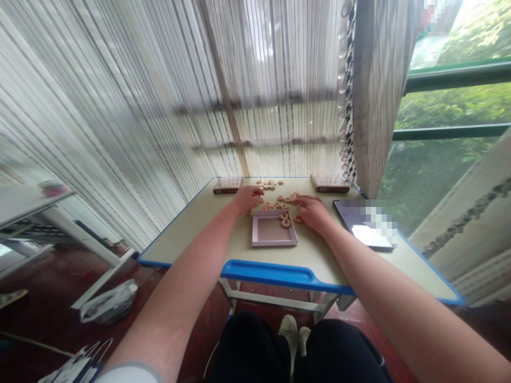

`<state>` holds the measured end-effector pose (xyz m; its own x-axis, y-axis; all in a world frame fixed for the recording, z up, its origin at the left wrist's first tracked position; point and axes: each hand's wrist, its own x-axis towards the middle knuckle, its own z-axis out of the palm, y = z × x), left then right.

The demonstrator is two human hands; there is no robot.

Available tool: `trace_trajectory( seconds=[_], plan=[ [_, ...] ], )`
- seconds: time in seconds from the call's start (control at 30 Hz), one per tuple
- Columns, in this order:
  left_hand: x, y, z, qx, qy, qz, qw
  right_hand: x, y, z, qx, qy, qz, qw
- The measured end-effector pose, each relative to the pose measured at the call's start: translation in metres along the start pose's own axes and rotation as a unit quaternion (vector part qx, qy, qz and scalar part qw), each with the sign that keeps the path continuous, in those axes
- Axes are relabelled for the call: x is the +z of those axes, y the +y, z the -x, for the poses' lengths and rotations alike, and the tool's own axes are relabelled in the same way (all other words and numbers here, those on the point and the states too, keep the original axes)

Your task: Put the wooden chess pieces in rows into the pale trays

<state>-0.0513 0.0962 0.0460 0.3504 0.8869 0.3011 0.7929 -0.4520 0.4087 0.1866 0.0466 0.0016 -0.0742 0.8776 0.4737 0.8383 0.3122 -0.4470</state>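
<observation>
My left hand is over the table at the left of the round wooden chess pieces, its fingers curled beside one piece. Whatever those fingers hold, if anything, is hidden. To the right, my right hand has its fingers stretched out, the tips touching a piece at the edge of the group; another piece lies by its thumb. Between my hands sits a shallow open box, pale pink at the walls, with a few carved pieces in its far right corner. More loose pieces lie behind.
Flat brown boxes stand at the far left and far right of the table. A tablet or large phone lies near the right edge. A blue pen groove runs along the front. Curtains hang behind; a plastic bag is on the floor.
</observation>
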Motion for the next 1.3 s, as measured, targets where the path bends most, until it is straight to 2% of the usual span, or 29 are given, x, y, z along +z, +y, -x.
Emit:
trace_trajectory(
  seconds=[0.1,0.27,0.43,0.67,1.0,1.13,1.23,1.3],
  plan=[
    [-0.002,-0.011,-0.004,-0.04,0.023,-0.004,0.999,0.001,0.001,0.0,0.011,-0.008,-0.002,1.0],
    [-0.004,-0.023,-0.007,-0.062,-0.002,-0.006,0.998,0.002,0.004,-0.001,0.007,-0.009,0.01,1.0],
    [-0.001,-0.025,-0.005,-0.072,-0.035,-0.007,0.997,0.004,0.006,-0.002,0.008,-0.003,0.009,1.0],
    [0.004,-0.019,-0.004,-0.051,-0.031,-0.013,0.998,-0.001,0.002,-0.001,0.035,-0.013,0.002,0.999],
    [0.014,-0.018,-0.007,0.015,-0.037,-0.051,0.998,-0.003,-0.001,-0.001,0.042,-0.018,-0.013,0.999],
    [0.013,-0.017,-0.006,0.018,-0.038,-0.047,0.998,-0.005,0.002,-0.002,0.042,0.011,-0.005,0.999],
    [0.013,-0.016,-0.005,0.023,-0.041,-0.049,0.998,-0.005,0.005,-0.003,0.089,0.051,-0.009,0.995],
    [0.013,-0.017,-0.005,0.02,-0.03,-0.06,0.998,-0.004,0.004,-0.003,0.104,0.052,-0.028,0.993]
  ],
)
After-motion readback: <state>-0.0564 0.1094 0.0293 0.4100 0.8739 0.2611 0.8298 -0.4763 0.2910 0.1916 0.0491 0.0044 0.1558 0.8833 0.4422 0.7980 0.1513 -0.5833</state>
